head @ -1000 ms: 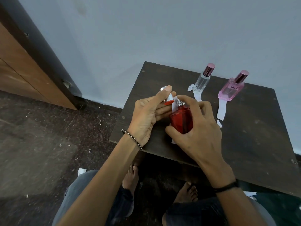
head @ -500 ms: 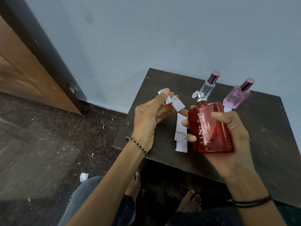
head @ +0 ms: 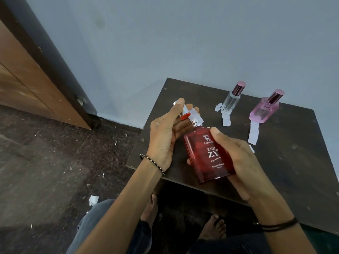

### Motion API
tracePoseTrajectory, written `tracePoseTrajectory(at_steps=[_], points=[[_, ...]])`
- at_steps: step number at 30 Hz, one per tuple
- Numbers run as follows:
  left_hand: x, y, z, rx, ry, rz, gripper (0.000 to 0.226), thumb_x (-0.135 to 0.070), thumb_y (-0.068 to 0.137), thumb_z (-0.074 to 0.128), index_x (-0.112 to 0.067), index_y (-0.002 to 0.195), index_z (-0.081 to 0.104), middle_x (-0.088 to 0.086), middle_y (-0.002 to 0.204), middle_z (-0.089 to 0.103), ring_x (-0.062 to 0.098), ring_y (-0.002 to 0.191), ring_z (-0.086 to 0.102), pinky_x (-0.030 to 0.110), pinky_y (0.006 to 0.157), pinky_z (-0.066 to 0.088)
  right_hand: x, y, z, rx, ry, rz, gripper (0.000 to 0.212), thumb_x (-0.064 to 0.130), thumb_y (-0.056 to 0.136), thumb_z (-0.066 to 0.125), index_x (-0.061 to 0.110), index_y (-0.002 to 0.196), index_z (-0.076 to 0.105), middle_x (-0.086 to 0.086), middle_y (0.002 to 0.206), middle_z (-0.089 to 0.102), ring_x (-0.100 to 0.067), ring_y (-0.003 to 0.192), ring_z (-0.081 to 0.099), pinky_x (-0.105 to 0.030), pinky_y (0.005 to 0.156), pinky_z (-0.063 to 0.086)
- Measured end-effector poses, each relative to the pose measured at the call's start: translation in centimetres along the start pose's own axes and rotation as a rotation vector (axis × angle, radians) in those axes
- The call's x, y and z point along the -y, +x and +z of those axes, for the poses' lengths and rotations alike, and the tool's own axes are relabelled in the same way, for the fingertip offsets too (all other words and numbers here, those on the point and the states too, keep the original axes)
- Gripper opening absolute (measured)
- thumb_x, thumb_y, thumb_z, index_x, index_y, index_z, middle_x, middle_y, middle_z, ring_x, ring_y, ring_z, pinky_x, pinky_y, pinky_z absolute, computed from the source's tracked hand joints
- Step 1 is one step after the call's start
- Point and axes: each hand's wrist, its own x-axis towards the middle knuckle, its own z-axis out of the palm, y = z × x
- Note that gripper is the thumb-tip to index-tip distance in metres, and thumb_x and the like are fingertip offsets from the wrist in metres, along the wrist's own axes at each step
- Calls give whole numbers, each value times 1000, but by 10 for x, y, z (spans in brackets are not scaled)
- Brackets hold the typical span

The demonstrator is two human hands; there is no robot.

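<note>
In the head view, the right hand (head: 244, 162) is gripping the red perfume bottle (head: 207, 154) round its side, thumb on the label face, holding it tilted above the dark worktop's (head: 293, 162) near edge. The left hand (head: 163, 136) is pinching the silver cap (head: 181, 111) between thumb and fingers, just beside the bare spray nozzle (head: 197, 121). 2 more bottles, a clear bottle (head: 230, 103) and a pink bottle (head: 264, 110), are standing behind on paper strips (head: 254, 132).

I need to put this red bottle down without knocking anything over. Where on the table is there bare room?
Bare: the table's right front, from the paper strips to the near edge, beyond the right hand gripping the red bottle; also the back left corner. Crowded: the back, around the clear bottle and pink bottle.
</note>
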Motion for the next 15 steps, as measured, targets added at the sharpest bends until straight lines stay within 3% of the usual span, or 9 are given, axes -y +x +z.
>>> tracePoseTrajectory(at_steps=[2, 6, 11, 15], points=[[0, 0, 0, 12, 9, -15, 37, -37, 93, 69, -2, 105, 77, 14, 106, 79, 23, 96, 77, 30, 84, 63, -2, 0, 3, -26, -83, -48, 44, 55, 93, 63, 15, 105, 79, -20, 102, 78, -40, 96, 76, -53, 89, 61], [0, -3, -1, 83, 39, -58, 43, -39, 91, 70, 1, 107, 76, 19, 107, 78, 27, 98, 76, 33, 84, 62, -2, -1, 10, -56, -127, -113, 41, 59, 89, 65, 24, 103, 80, -9, 97, 80, -22, 86, 79, -30, 71, 63], [4, -6, 1, 181, 155, -99, 43, -45, 84, 76, -6, 100, 80, 14, 108, 79, 29, 103, 75, 39, 93, 59, -4, 0, 12, -116, -94, -143, 37, 55, 82, 68, 24, 98, 80, -6, 93, 81, -17, 80, 78, -24, 67, 61], [4, -6, 2, 171, 169, -91, 40, -45, 85, 76, -8, 100, 81, 11, 107, 79, 26, 101, 76, 34, 87, 61, -8, 2, 12, -236, -34, -196, 39, 50, 77, 75, 16, 94, 69, -5, 83, 81, -17, 70, 78, -24, 56, 59]])
